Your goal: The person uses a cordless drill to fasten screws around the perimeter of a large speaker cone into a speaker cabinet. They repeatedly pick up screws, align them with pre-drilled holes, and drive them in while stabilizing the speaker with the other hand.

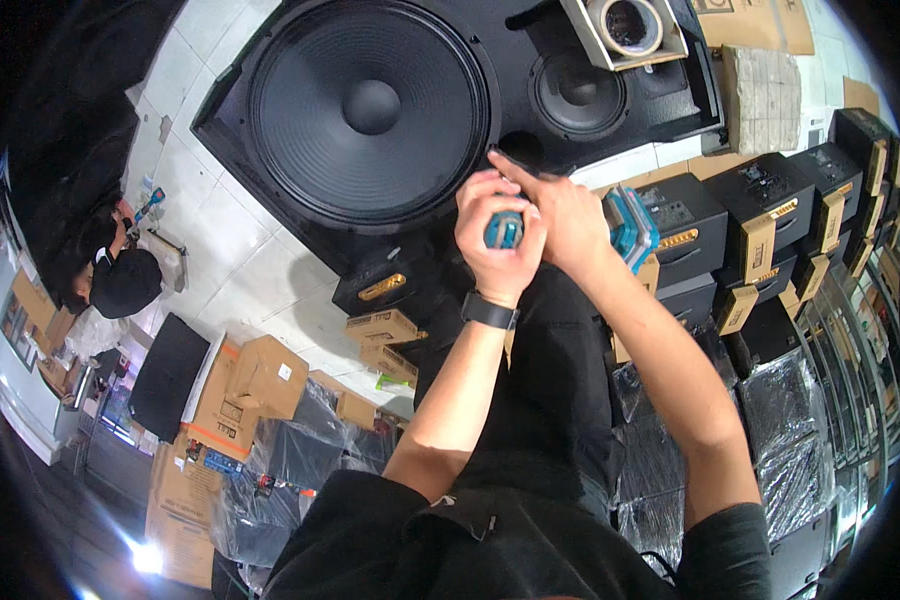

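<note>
Both of my hands are closed around a teal and black cordless drill (505, 231) at the near edge of a large black speaker cabinet. My left hand (495, 240) wraps the drill's body, which shows teal between thumb and fingers. My right hand (567, 215) grips it from the right, its index finger stretched out toward the cabinet. A teal and black block (632, 230), apparently the drill's battery end, sticks out beyond the right hand. Just past my hands lies the round woofer (370, 110), face up. The drill's tip is hidden.
A smaller speaker cone (580, 92) sits right of the woofer, below an open box (625, 35) holding a tape roll. Black cabinets (760, 195) with cartons line the right. Cartons (267, 375) and plastic-wrapped cabinets stand lower left. A co-worker (125, 280) with a teal tool is far left.
</note>
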`<state>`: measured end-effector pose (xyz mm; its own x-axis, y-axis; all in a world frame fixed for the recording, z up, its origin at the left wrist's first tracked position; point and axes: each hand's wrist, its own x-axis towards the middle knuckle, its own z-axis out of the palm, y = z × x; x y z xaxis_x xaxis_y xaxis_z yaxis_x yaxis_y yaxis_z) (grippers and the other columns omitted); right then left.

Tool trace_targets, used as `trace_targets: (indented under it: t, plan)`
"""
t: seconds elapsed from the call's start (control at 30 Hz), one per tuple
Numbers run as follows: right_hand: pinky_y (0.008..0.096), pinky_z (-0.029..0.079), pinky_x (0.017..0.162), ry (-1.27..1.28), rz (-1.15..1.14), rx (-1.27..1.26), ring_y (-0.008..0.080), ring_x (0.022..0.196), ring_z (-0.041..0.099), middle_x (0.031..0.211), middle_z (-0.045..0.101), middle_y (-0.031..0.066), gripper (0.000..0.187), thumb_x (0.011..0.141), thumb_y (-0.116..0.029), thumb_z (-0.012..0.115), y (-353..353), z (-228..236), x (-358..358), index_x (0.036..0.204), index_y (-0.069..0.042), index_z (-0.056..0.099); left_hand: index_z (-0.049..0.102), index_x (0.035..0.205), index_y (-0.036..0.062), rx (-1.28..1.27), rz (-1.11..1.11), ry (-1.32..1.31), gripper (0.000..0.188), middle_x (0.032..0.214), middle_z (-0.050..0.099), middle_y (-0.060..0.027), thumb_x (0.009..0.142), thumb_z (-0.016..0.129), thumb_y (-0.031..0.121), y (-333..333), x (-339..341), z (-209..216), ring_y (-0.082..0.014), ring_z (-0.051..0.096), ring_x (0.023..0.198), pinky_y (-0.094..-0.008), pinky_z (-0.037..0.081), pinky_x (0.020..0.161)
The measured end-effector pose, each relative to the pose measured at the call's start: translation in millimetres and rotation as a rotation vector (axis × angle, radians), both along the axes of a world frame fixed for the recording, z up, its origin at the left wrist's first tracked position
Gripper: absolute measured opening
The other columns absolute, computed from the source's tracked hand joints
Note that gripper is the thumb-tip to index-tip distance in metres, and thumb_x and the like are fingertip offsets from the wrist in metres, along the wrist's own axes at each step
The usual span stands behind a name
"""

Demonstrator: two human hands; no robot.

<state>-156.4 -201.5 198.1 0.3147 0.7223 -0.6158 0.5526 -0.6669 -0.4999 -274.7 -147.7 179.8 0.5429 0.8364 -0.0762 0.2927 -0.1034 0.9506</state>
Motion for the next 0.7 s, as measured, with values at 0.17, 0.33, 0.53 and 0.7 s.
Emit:
trace_targets:
  t: [0.17, 0.33, 0.53, 0.7]
  plan:
    - [0.0535, 0.064, 0.073, 0.057, -0.029, 0.023, 0.0421, 0.080, 0.077, 0.093, 0.076, 0.0200, 0.084, 0.087, -0.022, 0.070, -8.5, -1.1, -1.8, 0.165, -0.037, 0.044, 0.066, 0.090, 0.0060, 0.028, -0.011, -0.008, 0.020, 0.107, 0.071, -0.0111, 0.076, 0.079, 0.002, -3.1, -3.1, -0.5, -0.0370, 0.066, 0.118, -0.0522, 0.050, 0.109]
    - [0.0574, 0.062, 0.076, 0.122, -0.097, 0.171, 0.0466, 0.082, 0.075, 0.094, 0.076, 0.0231, 0.086, 0.086, -0.020, 0.069, -23.3, 18.9, -14.2, 0.167, -0.035, 0.043, 0.066, 0.088, 0.0080, 0.032, -0.046, -0.036, 0.021, 0.107, 0.069, -0.0093, 0.074, 0.081, 0.004, -4.4, -15.7, 25.7, -0.0373, 0.065, 0.120, -0.0524, 0.050, 0.106]
    - [0.0504, 0.056, 0.103, 0.285, -0.213, 0.390, 0.0485, 0.120, 0.068, 0.132, 0.068, 0.0297, 0.102, 0.074, -0.013, 0.080, -96.9, 78.2, -16.3, 0.167, -0.008, 0.038, 0.074, 0.108, 0.0086, -0.219, -0.411, -0.149, 0.027, 0.112, 0.070, -0.0108, 0.091, 0.077, 0.030, -8.3, -19.2, 89.1, -0.0331, 0.064, 0.122, -0.0482, 0.046, 0.111]
    - [0.0445, 0.047, 0.117, 0.297, -0.512, 0.199, 0.0459, 0.140, 0.059, 0.151, 0.059, 0.0309, 0.100, 0.075, -0.005, 0.070, -194.2, 119.5, -4.0, 0.168, -0.001, 0.033, 0.073, 0.112, 0.0010, -0.334, -0.276, 0.023, 0.017, 0.099, 0.078, -0.0124, 0.100, 0.070, 0.013, 46.4, 65.4, 53.4, -0.0255, 0.076, 0.090, -0.0354, 0.059, 0.084]
